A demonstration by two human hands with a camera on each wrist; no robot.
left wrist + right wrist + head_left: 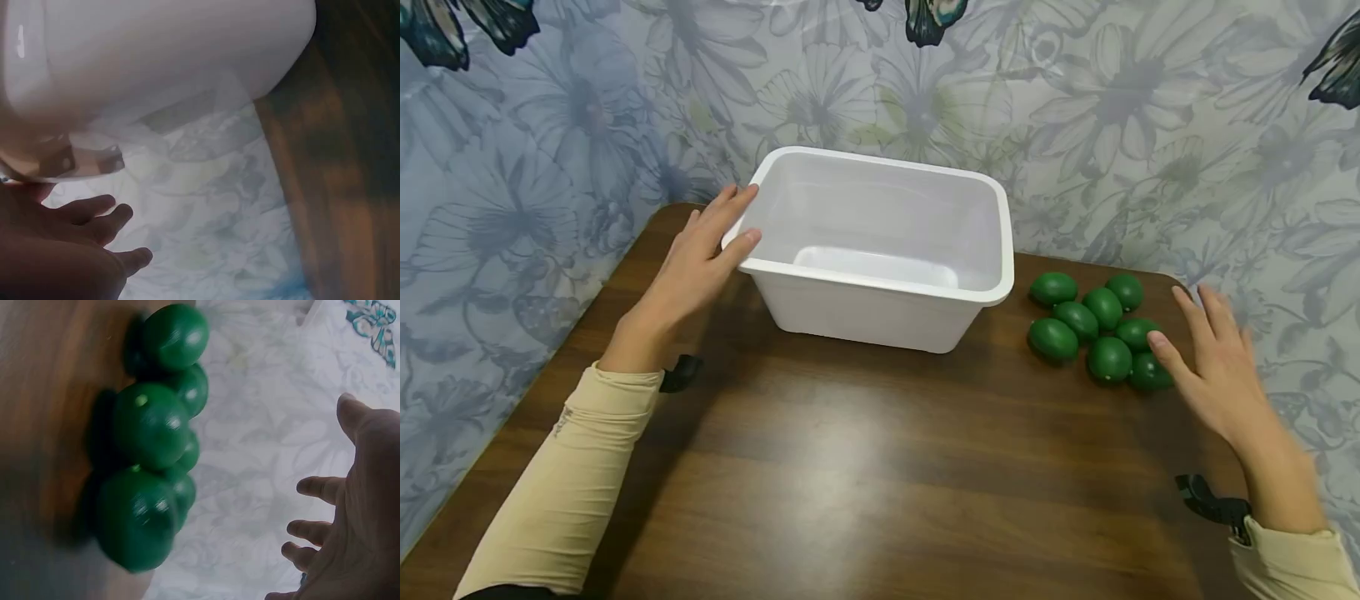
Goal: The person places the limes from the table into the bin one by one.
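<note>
A white plastic tub [880, 321] with a rolled rim stands toward the back of the wooden table, its inside bare. My left hand [692, 258] is at the tub's left end, thumb and fingers at the rim; in the left wrist view the fingers [112, 222] extend beside the tub's wall [175, 50]. Several dark green limes [1108, 359] lie in a cluster right of the tub. Over the right edge of that cluster hovers my right hand [1225, 375], fingers spread and holding nothing. In the right wrist view it is apart from the limes [150, 425].
The brown wooden table [820, 467] has rounded back corners. Behind it and along its left side hangs a pale wall covering [925, 100] with flowers and butterflies. Black straps [1213, 500] sit at both wrists, below light yellow sleeves [565, 492].
</note>
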